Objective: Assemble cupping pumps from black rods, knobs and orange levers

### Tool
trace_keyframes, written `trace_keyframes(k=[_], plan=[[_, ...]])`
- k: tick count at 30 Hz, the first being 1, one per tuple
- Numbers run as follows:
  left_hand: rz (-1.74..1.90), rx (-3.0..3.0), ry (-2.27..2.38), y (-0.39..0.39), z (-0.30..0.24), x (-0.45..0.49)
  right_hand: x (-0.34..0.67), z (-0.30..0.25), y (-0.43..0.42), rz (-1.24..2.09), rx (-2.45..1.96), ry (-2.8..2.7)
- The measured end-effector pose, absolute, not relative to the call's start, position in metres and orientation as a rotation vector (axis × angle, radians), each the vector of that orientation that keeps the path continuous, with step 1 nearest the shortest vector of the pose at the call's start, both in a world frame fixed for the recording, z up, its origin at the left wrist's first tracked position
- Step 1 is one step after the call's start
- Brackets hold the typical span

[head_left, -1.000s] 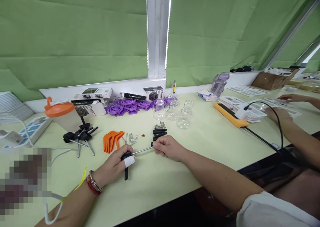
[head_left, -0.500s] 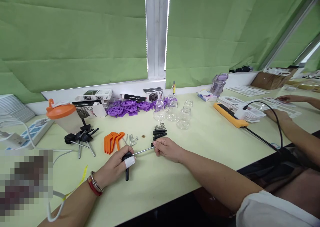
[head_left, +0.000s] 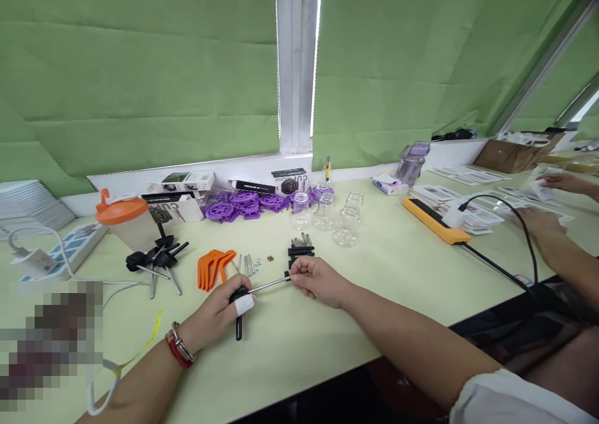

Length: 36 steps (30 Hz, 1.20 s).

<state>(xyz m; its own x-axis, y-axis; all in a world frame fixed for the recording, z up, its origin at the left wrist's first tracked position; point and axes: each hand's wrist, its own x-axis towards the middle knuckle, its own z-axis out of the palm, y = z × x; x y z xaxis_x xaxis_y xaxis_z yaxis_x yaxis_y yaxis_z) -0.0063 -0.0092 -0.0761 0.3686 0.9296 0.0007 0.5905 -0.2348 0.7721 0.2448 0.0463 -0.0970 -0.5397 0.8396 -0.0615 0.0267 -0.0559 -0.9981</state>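
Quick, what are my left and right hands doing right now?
Left hand: closed around the black part with the metal rod.
Right hand: closed, pinching at the metal rod's far end.

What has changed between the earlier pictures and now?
At far right, the co-worker's far hand now has a pale, sheet-like item raised at its fingers. The left hand still grips the black-handled metal rod; the right hand stays pinched at its far end. The orange angled parts haven't moved.
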Motion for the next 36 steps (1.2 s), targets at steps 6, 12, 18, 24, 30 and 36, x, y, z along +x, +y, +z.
trace_keyframes(k=[6,12,18,24,30,36], plan=[[0.623,1.954,1.294,-0.0089,-0.0776,-0.0076,0.244,-0.0961,0.0452,1.645,-0.979,-1.646],[0.603,1.955,1.293,-0.0087,-0.077,-0.0077,0.2425,-0.094,0.0436,1.636,-1.004,-1.665],[0.596,1.936,1.301,-0.0085,-0.0774,-0.0085,0.2446,-0.0997,0.0464,1.677,-0.915,-1.612],[0.592,1.942,1.288,-0.0085,-0.0773,-0.0088,0.2442,-0.1004,0.0467,1.67,-0.933,-1.648],[0.591,1.942,1.291,-0.0088,-0.0779,-0.0086,0.2437,-0.099,0.0466,1.662,-0.963,-1.687],[0.602,1.925,1.289,-0.0081,-0.0802,-0.0097,0.2447,-0.1003,0.048,1.678,-0.963,-1.66]])
